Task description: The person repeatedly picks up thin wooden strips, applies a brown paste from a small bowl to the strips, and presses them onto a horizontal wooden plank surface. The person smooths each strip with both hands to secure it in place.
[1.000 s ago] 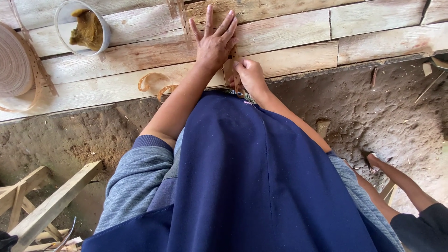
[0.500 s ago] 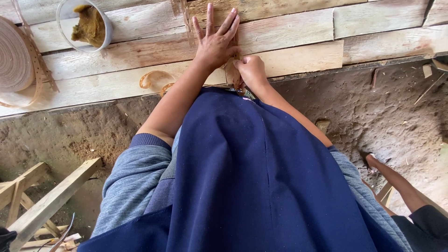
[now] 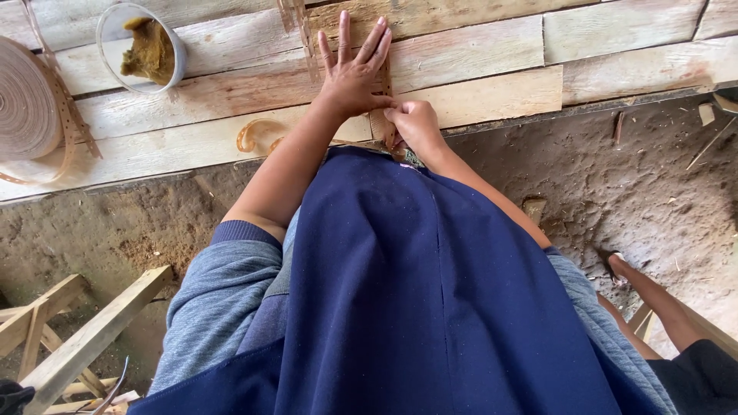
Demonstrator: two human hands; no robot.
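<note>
My left hand point(image 3: 352, 71) lies flat with fingers spread on a pale wooden plank surface point(image 3: 477, 54), pressing down a thin brown veneer strip point(image 3: 384, 73) that runs up between the planks. My right hand point(image 3: 411, 124) is just below it, fingers closed and pinching the lower end of that same strip near the surface's front edge. A dark blue apron covers my lap and hides whatever lies beneath my forearms.
A clear round container of brown paste point(image 3: 144, 48) stands at the back left. A large roll of tan strip point(image 3: 27, 100) lies at the far left, a loose curl point(image 3: 254, 134) near my left forearm. Wooden frames point(image 3: 69, 346) stand lower left; another person's foot point(image 3: 626, 273) rests at right.
Both hands stay on the strip; the left hand has edged slightly toward the right hand, whose fingers have tightened on the strip's lower end.
</note>
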